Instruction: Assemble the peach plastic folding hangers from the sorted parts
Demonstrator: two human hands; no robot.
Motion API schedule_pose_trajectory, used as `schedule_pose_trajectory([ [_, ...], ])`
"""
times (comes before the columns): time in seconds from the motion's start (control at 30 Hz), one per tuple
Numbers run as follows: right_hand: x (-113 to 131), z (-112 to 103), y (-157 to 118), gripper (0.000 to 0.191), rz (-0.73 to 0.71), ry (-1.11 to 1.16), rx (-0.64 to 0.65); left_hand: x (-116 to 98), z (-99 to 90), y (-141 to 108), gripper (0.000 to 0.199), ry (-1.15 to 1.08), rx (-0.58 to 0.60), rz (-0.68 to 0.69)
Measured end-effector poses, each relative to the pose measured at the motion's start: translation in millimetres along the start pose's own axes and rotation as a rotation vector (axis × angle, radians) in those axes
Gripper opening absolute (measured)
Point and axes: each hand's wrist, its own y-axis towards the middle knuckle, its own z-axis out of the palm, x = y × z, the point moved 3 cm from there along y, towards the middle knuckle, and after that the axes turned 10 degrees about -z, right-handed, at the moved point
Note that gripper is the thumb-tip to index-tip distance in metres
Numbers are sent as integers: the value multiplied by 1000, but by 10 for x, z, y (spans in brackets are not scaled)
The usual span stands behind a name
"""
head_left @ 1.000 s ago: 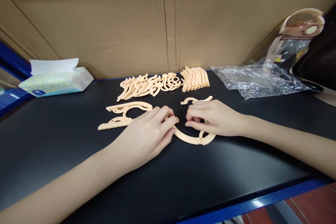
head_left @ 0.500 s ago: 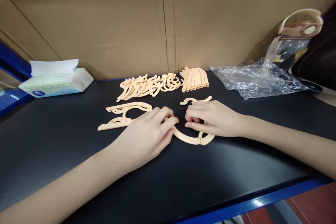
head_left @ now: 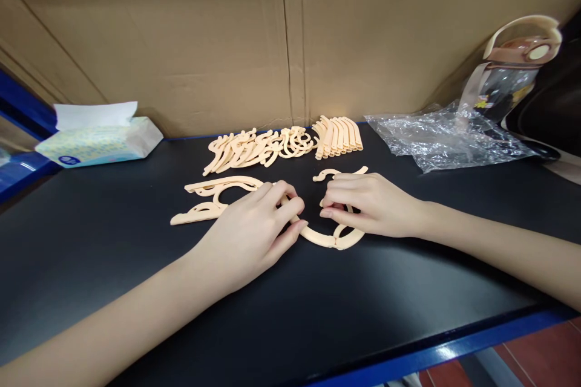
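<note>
A peach-coloured folding hanger piece point(head_left: 318, 236), made of curved plastic parts meeting at a joint, lies low over the black table between my hands. My left hand point(head_left: 258, 224) has its fingers closed on the left end of this piece. On its right side my right hand point(head_left: 370, 205) is curled, with thumb and fingertips pinched at the inner part; the palm hides much of what it grips. Left of my left hand lies another hanger assembly point(head_left: 200, 213), partly covered by that hand. Just beyond my right hand is a hook-shaped part point(head_left: 325, 174).
At the back of the black table point(head_left: 136, 242) lie a pile of loose curved parts point(head_left: 245, 148) and a row of hanger arms point(head_left: 338, 136). A tissue pack point(head_left: 100, 142) is at left; a crinkled clear bag point(head_left: 431, 139) and a bottle point(head_left: 512, 81) stand right. Cardboard point(head_left: 204, 42) rises behind.
The joint of the curved hanger piece has shifted a little to the left. My left fingers have changed position slightly along it; my right hand stays nearly in place.
</note>
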Motion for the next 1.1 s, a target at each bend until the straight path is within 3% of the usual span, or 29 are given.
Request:
schedule_pose_trajectory([
  [0.4,25,-20,5,25,-19,-23,-31,58,-7,23,22,-117,21,-155],
  [0.8,36,-40,-2,25,-24,-13,-47,45,-12,31,17,-113,5,-114],
  [1.1,46,-44,8,26,-11,-14,-30,52,7,-4,33,-66,-11,-94],
])
